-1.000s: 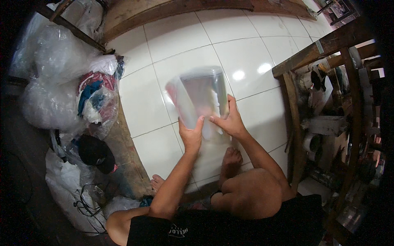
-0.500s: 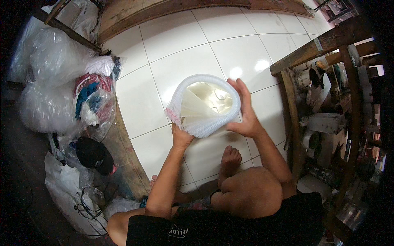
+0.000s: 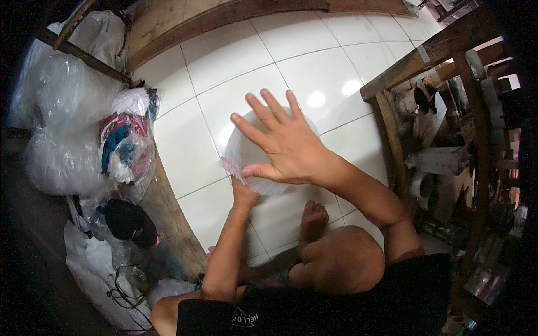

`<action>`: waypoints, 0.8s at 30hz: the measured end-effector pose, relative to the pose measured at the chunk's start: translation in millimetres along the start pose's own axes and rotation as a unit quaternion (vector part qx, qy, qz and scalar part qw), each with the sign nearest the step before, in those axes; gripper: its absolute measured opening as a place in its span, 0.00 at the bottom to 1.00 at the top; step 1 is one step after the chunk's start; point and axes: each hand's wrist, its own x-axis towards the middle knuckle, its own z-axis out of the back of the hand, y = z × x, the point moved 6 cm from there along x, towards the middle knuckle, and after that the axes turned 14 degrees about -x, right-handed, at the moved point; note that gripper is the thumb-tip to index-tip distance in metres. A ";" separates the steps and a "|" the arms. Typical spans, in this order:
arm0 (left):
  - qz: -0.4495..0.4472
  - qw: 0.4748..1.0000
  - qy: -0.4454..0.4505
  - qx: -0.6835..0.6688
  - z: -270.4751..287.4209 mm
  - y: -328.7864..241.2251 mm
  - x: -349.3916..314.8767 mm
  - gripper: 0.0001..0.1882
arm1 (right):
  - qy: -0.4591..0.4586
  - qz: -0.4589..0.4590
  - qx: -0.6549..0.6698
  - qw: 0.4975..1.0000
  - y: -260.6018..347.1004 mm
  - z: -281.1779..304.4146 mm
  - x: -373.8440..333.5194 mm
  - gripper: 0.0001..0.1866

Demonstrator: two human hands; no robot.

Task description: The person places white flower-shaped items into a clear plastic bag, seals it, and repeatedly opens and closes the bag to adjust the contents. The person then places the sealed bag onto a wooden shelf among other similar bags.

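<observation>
A round, hollow bundle of white, translucent, finely ribbed material, with pinkish-red marks along its left edge, is held above the tiled floor. I cannot tell exactly what it is. My left hand grips it at the lower left, with the fingers partly hidden behind it. Over its top, my right hand is spread wide, back of the hand upward, holding nothing. That hand covers most of the bundle's opening, and whether the palm touches it is hidden.
Clear plastic bags with cloth are piled at the left, beside a black cap and a wooden board. A wooden rack crowded with items stands at the right. Another wooden edge borders the white tiles at the far side.
My right hand has left the bundle's right side and moved left over its top, fingers spread. My left hand keeps its grip at the lower left.
</observation>
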 end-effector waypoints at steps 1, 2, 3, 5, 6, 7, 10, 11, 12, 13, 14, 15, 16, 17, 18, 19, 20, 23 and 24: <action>-0.004 1.000 -0.004 -0.002 0.4 -1.0 0.8 0.24 | -0.012 -0.014 -0.002 1.000 -7.6 11.4 0.3 0.47; -0.008 1.000 -0.003 -0.004 -0.5 -3.7 3.0 0.24 | -0.021 -0.032 -0.002 0.999 -11.2 22.8 -1.1 0.47; -0.008 1.000 -0.004 -0.012 -1.6 -6.1 3.1 0.24 | -0.001 -0.032 -0.011 0.999 -13.5 12.9 -3.7 0.48; -0.006 0.999 -0.015 -0.036 -3.4 -14.0 3.1 0.23 | 0.035 -0.029 -0.028 0.999 -18.3 -6.6 0.3 0.48; -0.002 0.998 -0.019 -0.054 -3.2 -20.6 1.9 0.23 | 0.016 -0.042 -0.027 0.999 -22.0 1.6 1.1 0.48; 0.001 0.997 -0.024 -0.073 -2.2 -23.4 3.2 0.23 | -0.004 -0.054 -0.025 0.998 -26.3 14.1 0.7 0.48; -0.057 0.998 0.002 0.025 -8.3 -21.5 6.6 0.21 | 0.003 -0.036 -0.022 0.999 -14.1 -5.3 -9.3 0.48; -0.065 0.996 0.000 0.068 -7.6 -19.5 6.2 0.21 | 0.010 -0.016 -0.021 1.000 -6.5 -6.7 -0.6 0.48; -0.069 0.991 -0.003 0.112 -6.2 -17.8 1.3 0.21 | -0.008 -0.013 -0.005 1.000 -3.5 1.7 1.4 0.48; -0.080 0.985 -0.004 0.154 -6.3 -15.6 2.7 0.21 | -0.027 -0.010 0.011 1.000 0.4 14.8 0.7 0.48; -0.087 0.983 0.003 0.161 -6.3 -14.6 5.3 0.21 | -0.044 -0.011 0.028 0.999 5.7 28.5 1.1 0.48; -0.077 0.985 0.012 0.154 -7.5 -12.5 5.7 0.21 | -0.042 0.000 0.024 0.999 12.0 20.3 1.0 0.48; -0.052 0.989 0.022 0.137 -8.1 -8.7 1.5 0.21 | -0.032 0.007 0.028 0.999 17.9 8.9 -1.4 0.48; -0.020 0.993 0.029 0.114 -8.2 -4.1 1.4 0.21 | -0.024 0.016 0.030 0.999 22.6 2.5 1.2 0.49; 0.026 0.995 0.036 0.088 -8.6 1.7 -0.9 0.21 | -0.017 0.025 0.032 0.999 25.2 -0.1 2.2 0.49; 0.074 0.994 0.044 0.072 -10.9 8.9 1.7 0.22 | -0.040 0.021 0.041 0.998 22.8 6.1 -1.8 0.49; 0.126 0.988 0.059 0.067 -13.6 15.7 4.7 0.22 | -0.028 0.020 0.038 0.999 21.7 -0.3 -2.8 0.49; 0.148 0.974 0.166 0.042 -13.3 17.0 8.0 0.22 | -0.022 0.009 0.021 1.000 12.6 -7.7 -1.1 0.48; 0.112 0.969 0.221 0.021 -9.3 12.4 10.5 0.23 | -0.035 0.005 0.013 0.999 9.6 8.6 1.4 0.48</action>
